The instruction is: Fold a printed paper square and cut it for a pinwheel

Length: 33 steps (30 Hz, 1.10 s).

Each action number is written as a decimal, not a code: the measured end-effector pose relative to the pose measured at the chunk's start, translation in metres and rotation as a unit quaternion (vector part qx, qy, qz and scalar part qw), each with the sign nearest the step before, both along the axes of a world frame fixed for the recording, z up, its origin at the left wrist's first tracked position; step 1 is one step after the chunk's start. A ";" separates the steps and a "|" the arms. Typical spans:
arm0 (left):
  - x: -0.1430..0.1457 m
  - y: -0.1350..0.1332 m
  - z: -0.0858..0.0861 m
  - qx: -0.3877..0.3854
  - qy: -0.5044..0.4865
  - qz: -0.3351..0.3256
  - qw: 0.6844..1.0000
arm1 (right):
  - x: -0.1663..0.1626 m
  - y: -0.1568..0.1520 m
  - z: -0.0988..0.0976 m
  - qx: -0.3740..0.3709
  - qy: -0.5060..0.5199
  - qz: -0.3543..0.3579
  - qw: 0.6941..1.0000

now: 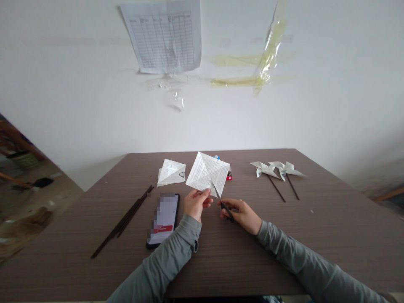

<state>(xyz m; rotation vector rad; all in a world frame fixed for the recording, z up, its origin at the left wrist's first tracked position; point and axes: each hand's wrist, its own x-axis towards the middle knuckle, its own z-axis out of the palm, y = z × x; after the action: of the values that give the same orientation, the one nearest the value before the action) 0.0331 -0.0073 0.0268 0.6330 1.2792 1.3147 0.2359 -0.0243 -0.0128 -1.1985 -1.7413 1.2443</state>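
Observation:
My left hand (197, 203) pinches the lower edge of a square of printed paper (206, 170), which is raised above the table and shows diagonal creases. In my right hand (243, 213) is a pair of scissors (226, 211) with dark handles. Their blades lie at the paper's lower corner and point toward its middle; whether they are cutting through it I cannot tell. Behind the held sheet, a small red item (229, 177) and a blue-topped item (216, 157) are mostly hidden.
Left of the held sheet lies a stack of paper squares (171, 171). A phone (164, 221) and several dark sticks (126, 219) are nearer me. Two paper pinwheels on sticks (277, 170) lie at the right. The wall (94, 105) rises behind the table (315, 252).

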 end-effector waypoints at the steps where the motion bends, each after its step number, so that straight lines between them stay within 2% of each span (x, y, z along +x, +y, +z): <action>1: 0.000 0.000 0.000 -0.001 0.001 0.000 1.000 | 0.000 0.000 0.000 0.000 0.002 0.000 1.000; 19: -0.001 0.001 -0.005 0.008 -0.008 -0.003 1.000 | -0.002 -0.001 0.002 -0.010 -0.007 -0.006 1.000; 33: -0.002 0.002 -0.006 0.010 -0.016 -0.004 1.000 | -0.003 -0.001 0.004 -0.007 0.033 -0.004 0.999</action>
<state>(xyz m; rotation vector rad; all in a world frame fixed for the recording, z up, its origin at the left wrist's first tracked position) 0.0313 -0.0056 0.0207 0.6289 1.2383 1.3284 0.2324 -0.0249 -0.0091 -1.1582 -1.6820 1.2788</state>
